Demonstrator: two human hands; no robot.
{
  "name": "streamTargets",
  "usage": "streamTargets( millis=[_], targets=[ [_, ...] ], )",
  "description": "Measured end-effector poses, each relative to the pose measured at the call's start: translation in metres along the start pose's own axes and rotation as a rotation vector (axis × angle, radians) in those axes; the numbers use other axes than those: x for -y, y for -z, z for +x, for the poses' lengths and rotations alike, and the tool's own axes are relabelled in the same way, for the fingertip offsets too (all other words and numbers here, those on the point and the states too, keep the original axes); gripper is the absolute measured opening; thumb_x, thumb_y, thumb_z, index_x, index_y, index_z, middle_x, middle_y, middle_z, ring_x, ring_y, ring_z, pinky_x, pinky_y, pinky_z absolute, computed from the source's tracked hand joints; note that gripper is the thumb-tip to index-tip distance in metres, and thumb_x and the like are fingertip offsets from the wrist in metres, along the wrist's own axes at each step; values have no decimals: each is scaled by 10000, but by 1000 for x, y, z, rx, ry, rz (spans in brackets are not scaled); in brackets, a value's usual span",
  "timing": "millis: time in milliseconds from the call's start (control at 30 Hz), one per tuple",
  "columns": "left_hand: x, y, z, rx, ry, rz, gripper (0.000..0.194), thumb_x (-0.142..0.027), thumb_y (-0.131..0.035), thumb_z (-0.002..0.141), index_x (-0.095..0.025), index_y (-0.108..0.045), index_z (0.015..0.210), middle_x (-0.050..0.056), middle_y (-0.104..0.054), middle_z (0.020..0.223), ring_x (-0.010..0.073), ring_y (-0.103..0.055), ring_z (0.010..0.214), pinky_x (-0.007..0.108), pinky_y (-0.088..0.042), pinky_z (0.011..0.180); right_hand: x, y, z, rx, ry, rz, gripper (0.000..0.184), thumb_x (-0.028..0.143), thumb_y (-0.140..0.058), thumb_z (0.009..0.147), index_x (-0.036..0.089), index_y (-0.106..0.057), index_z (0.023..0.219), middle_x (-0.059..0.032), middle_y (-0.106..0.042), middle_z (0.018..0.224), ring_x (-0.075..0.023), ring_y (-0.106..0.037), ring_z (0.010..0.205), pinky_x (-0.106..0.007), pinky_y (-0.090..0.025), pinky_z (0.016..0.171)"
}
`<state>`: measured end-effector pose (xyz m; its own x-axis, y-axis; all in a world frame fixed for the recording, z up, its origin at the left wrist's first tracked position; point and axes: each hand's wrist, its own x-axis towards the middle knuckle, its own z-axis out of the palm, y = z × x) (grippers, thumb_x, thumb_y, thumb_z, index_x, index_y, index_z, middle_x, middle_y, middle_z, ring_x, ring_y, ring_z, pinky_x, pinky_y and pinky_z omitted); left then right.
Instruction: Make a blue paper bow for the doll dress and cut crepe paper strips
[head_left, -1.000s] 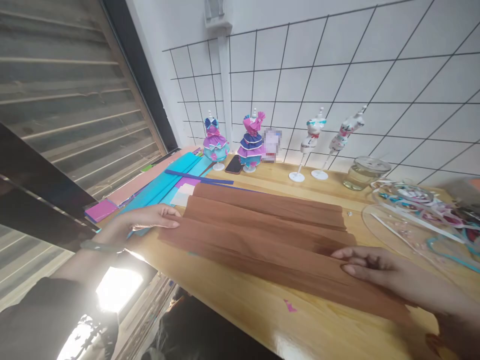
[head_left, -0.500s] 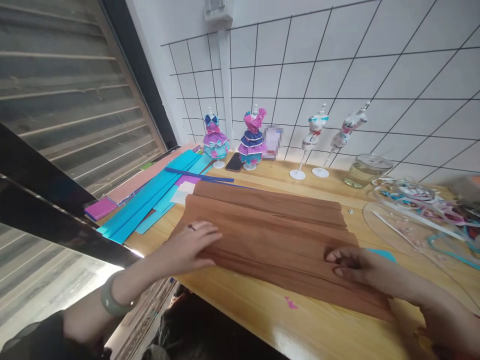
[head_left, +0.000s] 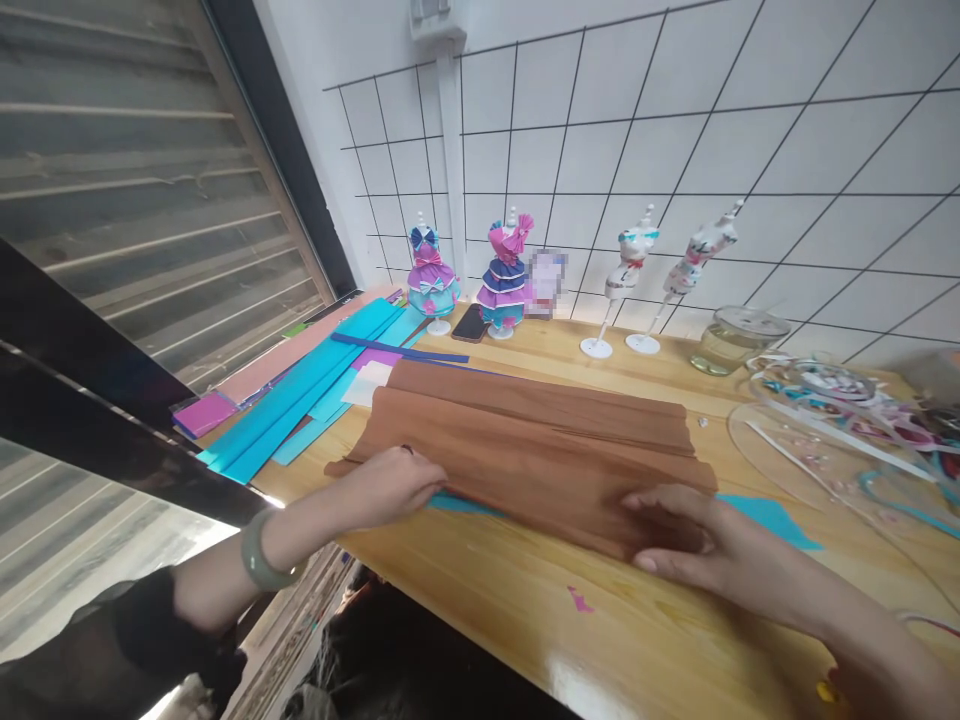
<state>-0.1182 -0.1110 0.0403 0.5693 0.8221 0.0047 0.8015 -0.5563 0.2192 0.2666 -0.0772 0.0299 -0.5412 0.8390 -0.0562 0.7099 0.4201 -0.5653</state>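
Note:
Brown crepe paper [head_left: 510,440] lies across the wooden table in front of me, with long folds running left to right. At its near left edge, my left hand [head_left: 394,482] is closed, fingers pressed together on the paper. My right hand [head_left: 679,530] curls over the near right part, thumb below the edge and fingers on top. A piece of blue crepe paper [head_left: 772,520] pokes out from under the brown on the right, and a blue strip also shows along the near edge.
Blue paper strips [head_left: 307,390] and a pink packet [head_left: 204,413] lie at the left. Behind stand two dressed mini mannequins [head_left: 502,285], a phone [head_left: 470,323], two barer mannequins [head_left: 630,265] and a glass jar [head_left: 739,340]. Ribbons [head_left: 840,390] are heaped at right; a pink scrap [head_left: 579,599] lies near the front.
The brown paper's near edge has been brought up away from me, uncovering blue paper beneath. My left hand has moved right and closed; my right hand has shifted slightly left.

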Motion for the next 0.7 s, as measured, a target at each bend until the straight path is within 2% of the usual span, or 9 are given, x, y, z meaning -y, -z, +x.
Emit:
streamTargets(
  millis=[100, 167, 300, 433, 533, 600, 700],
  targets=[
    [3, 21, 14, 124, 70, -30, 273, -263, -336, 897, -221, -604, 861, -8, -646, 775, 120, -578, 686, 222, -375, 620, 9, 1, -2, 142, -54, 69, 574, 479, -640, 679, 237, -569, 1194, -72, -583, 1223, -258, -554, 1086, -324, -472, 899],
    [5, 32, 23, 191, 86, -64, 281, -285, -331, 897, -206, -580, 793, -15, -618, 732, 113, -543, 640, 219, -343, 573, 7, 3, -2, 177, -101, 103, 561, 448, -623, 696, 218, -567, 1204, -76, -562, 1250, -263, -530, 1118, -317, -436, 942],
    [13, 41, 42, 273, 85, -143, 320, -338, -316, 894, -178, -490, 678, -19, -518, 637, 103, -444, 554, 222, -297, 515, -13, 13, -2, 144, -195, 143, 413, 440, -493, 782, 191, -631, 1081, -80, -626, 1155, -260, -570, 1054, -316, -462, 891],
    [32, 35, 58, 305, 80, -198, 340, -383, -315, 891, -171, -461, 669, -16, -492, 645, 105, -420, 568, 218, -306, 527, -35, 22, 1, 78, -272, 159, 353, 458, -467, 780, 187, -653, 910, -68, -696, 935, -272, -593, 987, -312, -488, 799],
    [46, 26, 67, 299, 103, -155, 364, -417, -309, 893, -171, -496, 700, -3, -528, 671, 117, -447, 578, 227, -320, 536, -46, 24, 5, -6, -300, 210, 326, 419, -486, 764, 187, -645, 927, -57, -702, 900, -252, -612, 935, -290, -493, 738],
    [49, 19, 71, 253, 119, -54, 337, -412, -338, 889, -173, -533, 753, 14, -563, 709, 136, -490, 613, 241, -339, 560, -51, 22, 8, -37, -304, 216, 297, 385, -499, 756, 189, -648, 922, -51, -707, 884, -232, -631, 857, -281, -494, 695],
    [39, 9, 70, 29, 84, 187, 228, -334, -461, 850, -176, -550, 989, 66, -596, 909, 200, -541, 827, 293, -384, 702, -59, 15, 10, -43, -334, 178, 272, 359, -510, 748, 184, -649, 903, -50, -713, 829, -210, -642, 731, -278, -495, 626]
  ],
)
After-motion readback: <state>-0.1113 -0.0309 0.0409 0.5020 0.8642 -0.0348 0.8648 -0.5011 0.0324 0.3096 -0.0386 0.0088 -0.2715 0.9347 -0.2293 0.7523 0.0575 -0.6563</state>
